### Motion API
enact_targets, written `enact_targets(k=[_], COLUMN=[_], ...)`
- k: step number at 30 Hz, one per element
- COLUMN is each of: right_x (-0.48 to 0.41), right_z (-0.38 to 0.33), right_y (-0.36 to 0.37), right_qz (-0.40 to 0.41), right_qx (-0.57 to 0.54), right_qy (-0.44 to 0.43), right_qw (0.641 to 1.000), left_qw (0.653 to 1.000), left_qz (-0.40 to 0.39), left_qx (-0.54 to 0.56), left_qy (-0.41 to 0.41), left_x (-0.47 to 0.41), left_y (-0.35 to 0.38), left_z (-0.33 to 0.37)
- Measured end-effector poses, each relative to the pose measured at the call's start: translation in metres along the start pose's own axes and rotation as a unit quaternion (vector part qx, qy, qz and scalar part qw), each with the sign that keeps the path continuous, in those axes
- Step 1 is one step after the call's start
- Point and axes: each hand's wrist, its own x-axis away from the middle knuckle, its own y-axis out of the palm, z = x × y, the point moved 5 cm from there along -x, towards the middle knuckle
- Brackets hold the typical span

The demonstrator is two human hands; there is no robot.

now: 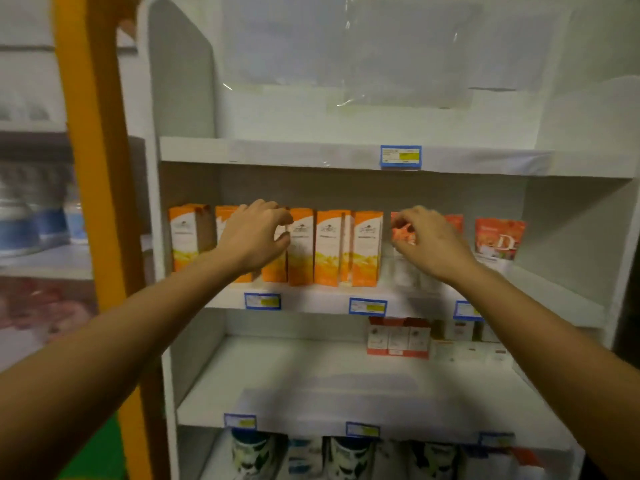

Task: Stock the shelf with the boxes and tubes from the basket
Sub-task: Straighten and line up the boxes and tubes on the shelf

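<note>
Facing a white shelf unit (187, 98), with an orange post (93, 168) just to its left. On its middle shelf (311, 301), partly stocked: a row of tall orange-and-white boxes (332, 247), upright and touching side to side. To their right, a few red packs, among them a D-marked pack (498, 239) standing slightly apart. On the next shelf down, only a small cluster of red-and-white boxes (398, 337) toward the right (bare board beside them). No sight of the basket, and nothing clearly a tube.

Reaching in with both arms. Left hand (254, 233) at the top of the orange row, fingers curled and pinched with the thumb on the upper edge of one orange-and-white box (274, 273), third from the left as far as can be made out. Seemingly squaring it into line. Right hand (429, 240) further right, fingers bent and pinching a red box (401, 233) near its top, between the orange row and the other red packs. Cannot tell whether resting on the shelf yet.

Judged to be mid-placement. Risks from here:
- toppling the tall, narrow orange boxes like dominoes, if pushed sideways rather than straight back
- dragging a neighbour forward over the shelf edge on letting go
- setting the red box crooked or too near the lip, ready to fall
- parking red stock in the orange facing, away from its own blue price label (367, 305)
</note>
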Motion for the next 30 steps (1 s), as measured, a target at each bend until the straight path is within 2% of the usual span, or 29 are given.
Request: enact_targets(k=[4, 12, 18, 23, 26, 30], right_x=[-0.014, -0.044, -0.071, -0.098, -0.112, -0.122], right_z=[-0.048, -0.125, -0.166, -0.186, -0.188, -0.184], right_y=[0.015, 0.048, 0.065, 0.081, 0.098, 0.119], right_qz=[-0.043, -0.071, -0.086, -0.092, -0.116, -0.149], right_qx=[-0.015, -0.029, -0.005, 0.020, 0.039, 0.060], right_qy=[-0.035, -0.083, -0.101, -0.095, -0.087, -0.060], right_qw=[0.998, 0.994, 0.991, 0.991, 0.989, 0.985], left_qw=[0.998, 0.990, 0.990, 0.991, 0.989, 0.971], left_qz=[-0.010, -0.038, -0.066, -0.089, -0.129, -0.222], left_qx=[-0.019, -0.023, 0.026, 0.053, 0.056, 0.072], left_qy=[-0.057, -0.130, -0.125, -0.087, -0.051, -0.044], left_x=[0.025, 0.038, 0.012, -0.026, -0.050, -0.076], left_y=[-0.021, -0.034, -0.020, -0.006, 0.007, 0.027], left_z=[-0.049, -0.138, -0.173, -0.187, -0.183, -0.179])
